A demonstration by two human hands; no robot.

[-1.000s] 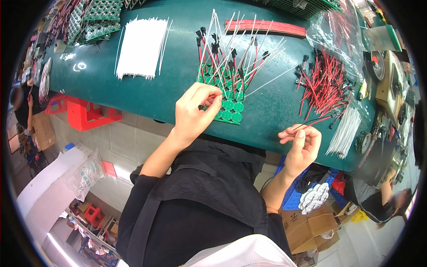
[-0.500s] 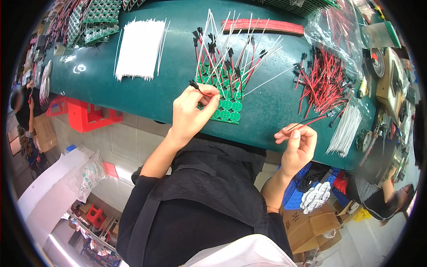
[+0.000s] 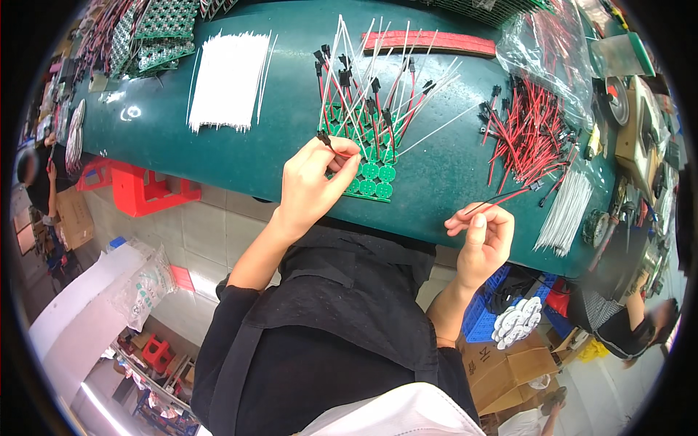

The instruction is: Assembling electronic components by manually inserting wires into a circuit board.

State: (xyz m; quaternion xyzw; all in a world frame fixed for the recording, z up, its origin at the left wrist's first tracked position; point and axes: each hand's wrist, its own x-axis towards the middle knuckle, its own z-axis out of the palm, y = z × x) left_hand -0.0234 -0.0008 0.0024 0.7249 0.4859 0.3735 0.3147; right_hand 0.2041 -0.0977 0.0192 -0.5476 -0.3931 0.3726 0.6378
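Observation:
My left hand (image 3: 314, 178) is closed at the near left edge of a green circuit board panel (image 3: 375, 190) made of small round boards. Pinched between its thumb and fingers is a red-and-black connector lead (image 3: 325, 139) with a black plug. Several similar leads and thin white wires (image 3: 340, 54) rise from the panel's far part. To the right, my right hand (image 3: 483, 243) pinches a second connector lead (image 3: 509, 195), its black plug pointing toward the pile. That hand is raised at the table's near edge, apart from the panel.
A heap of red-and-black leads (image 3: 527, 134) lies right, beside a bundle of white wires (image 3: 563, 214). A stack of white wires (image 3: 227, 81) sits far left. Behind the panel is a red strip (image 3: 430, 42); a clear plastic bag (image 3: 545, 51) is at the far right.
My right hand has shifted slightly left with its lead. The plug at my left hand has tilted a little rightward. Part of another person now shows at the lower right.

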